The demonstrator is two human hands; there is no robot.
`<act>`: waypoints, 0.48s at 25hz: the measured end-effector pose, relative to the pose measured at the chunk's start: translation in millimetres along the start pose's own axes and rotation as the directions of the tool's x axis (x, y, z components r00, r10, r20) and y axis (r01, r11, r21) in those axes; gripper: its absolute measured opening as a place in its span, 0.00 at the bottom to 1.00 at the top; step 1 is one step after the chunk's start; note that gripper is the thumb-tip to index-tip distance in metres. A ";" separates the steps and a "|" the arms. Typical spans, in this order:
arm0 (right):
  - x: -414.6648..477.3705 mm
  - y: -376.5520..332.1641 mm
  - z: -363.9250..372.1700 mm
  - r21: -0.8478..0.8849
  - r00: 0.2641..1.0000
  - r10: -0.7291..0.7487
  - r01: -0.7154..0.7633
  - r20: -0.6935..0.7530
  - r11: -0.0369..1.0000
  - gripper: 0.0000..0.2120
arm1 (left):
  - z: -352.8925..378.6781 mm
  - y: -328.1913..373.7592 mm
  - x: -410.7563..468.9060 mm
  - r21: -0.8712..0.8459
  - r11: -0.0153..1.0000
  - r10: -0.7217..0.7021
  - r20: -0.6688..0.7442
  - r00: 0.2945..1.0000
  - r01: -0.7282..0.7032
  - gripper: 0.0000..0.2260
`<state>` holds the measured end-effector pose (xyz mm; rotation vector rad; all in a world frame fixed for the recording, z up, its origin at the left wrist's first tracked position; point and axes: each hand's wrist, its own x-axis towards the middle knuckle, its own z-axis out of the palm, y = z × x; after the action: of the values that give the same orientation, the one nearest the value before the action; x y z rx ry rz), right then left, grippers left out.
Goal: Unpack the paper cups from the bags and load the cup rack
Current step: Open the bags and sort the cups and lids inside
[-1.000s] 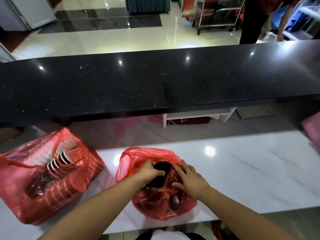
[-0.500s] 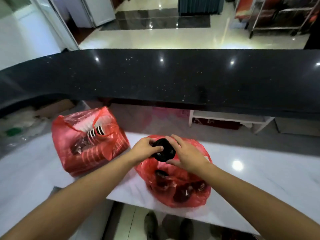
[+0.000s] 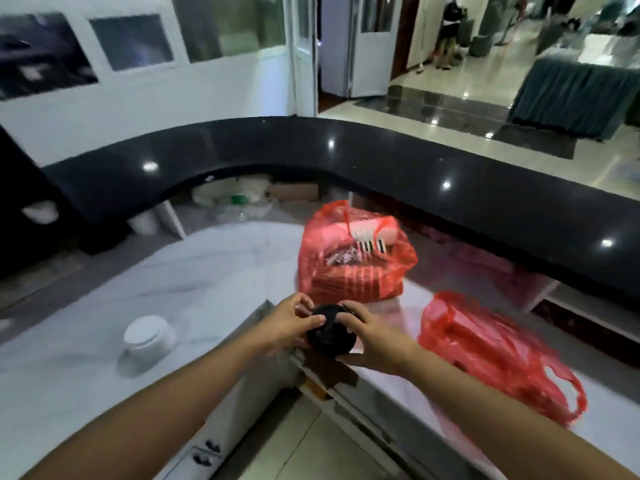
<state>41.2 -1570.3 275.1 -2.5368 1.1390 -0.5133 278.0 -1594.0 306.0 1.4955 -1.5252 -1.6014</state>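
Note:
Both hands hold a black round stack of lids (image 3: 330, 336) above the corner where two white counters meet. My left hand (image 3: 291, 323) pinches its left side with thumb and fingers. My right hand (image 3: 370, 344) cups its right side and underside. A red plastic bag (image 3: 491, 344) lies slack on the right counter beside my right arm. A second red bag (image 3: 353, 268) stands further back, with white cups and striped cups showing at its open top.
A white lidded tub (image 3: 149, 336) sits on the left white marble counter (image 3: 86, 341). A raised black counter ledge (image 3: 450, 188) curves round behind the bags. Clutter of bags and boxes lies under that ledge at the back. Tiled floor shows below the counter corner.
The black stack has come out of the nearer red bag and moved left with both hands. My view has swung left, bringing the left counter and white tub into sight.

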 end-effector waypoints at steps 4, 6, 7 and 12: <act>90.7 -97.2 74.4 0.027 0.991 -0.131 0.130 0.018 0.991 0.33 | -107.4 -66.7 -91.7 0.136 0.990 0.065 -0.208 0.976 -0.037 0.13; 136.5 -146.8 108.8 0.049 0.981 -0.179 0.176 0.071 0.983 0.33 | -153.9 -102.5 -142.8 0.221 0.974 0.119 -0.304 0.945 -0.052 0.18; 155.5 -171.0 124.2 0.046 0.973 -0.201 0.197 0.112 0.979 0.33 | -175.1 -118.6 -165.4 0.243 0.969 0.132 -0.337 0.932 -0.049 0.20; 228.4 -253.2 195.3 0.131 0.916 -0.342 0.320 0.210 0.938 0.32 | -245.8 -201.6 -241.2 0.466 0.884 0.218 -0.344 0.913 -0.036 0.28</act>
<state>433.3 -1557.2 252.3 -2.6325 0.5909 -0.3286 636.7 -1423.8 266.4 1.7734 -1.7831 -0.8271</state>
